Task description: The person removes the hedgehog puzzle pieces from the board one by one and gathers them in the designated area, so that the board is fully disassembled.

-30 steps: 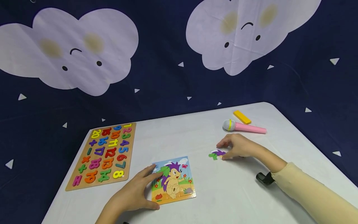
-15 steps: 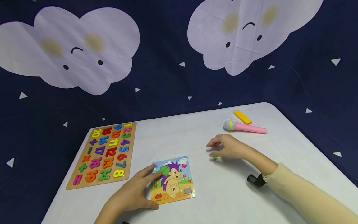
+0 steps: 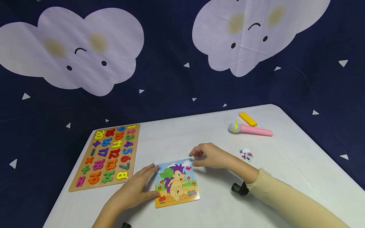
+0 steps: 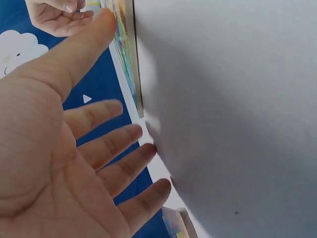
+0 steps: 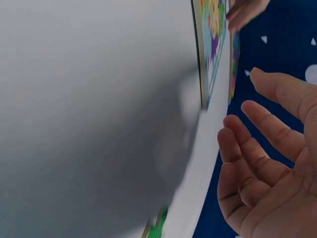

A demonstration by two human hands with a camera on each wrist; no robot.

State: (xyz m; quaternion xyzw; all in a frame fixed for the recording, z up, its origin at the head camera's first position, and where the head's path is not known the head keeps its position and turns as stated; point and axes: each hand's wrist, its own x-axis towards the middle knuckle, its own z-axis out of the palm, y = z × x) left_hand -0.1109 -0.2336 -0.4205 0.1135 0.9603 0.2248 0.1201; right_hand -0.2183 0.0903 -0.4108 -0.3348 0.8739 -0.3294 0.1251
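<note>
Number board (image 3: 131, 167) at left of frame, left hand (image 3: 132, 191) at lower centre-left, fingers spread, thumb on left edge of hedgehog puzzle (image 3: 177, 183) lying lower centre, right hand (image 3: 211, 156) near its upper right corner, fingers loosely bent, thumb apart, contact unclear.

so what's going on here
A person has both hands by a hedgehog puzzle on a white table. The left hand is at its left edge; the right hand is by its far right corner, holding nothing. Loose puzzle pieces lie farther right, with a pink microphone and yellow block behind them. A number board lies on the left.
</note>
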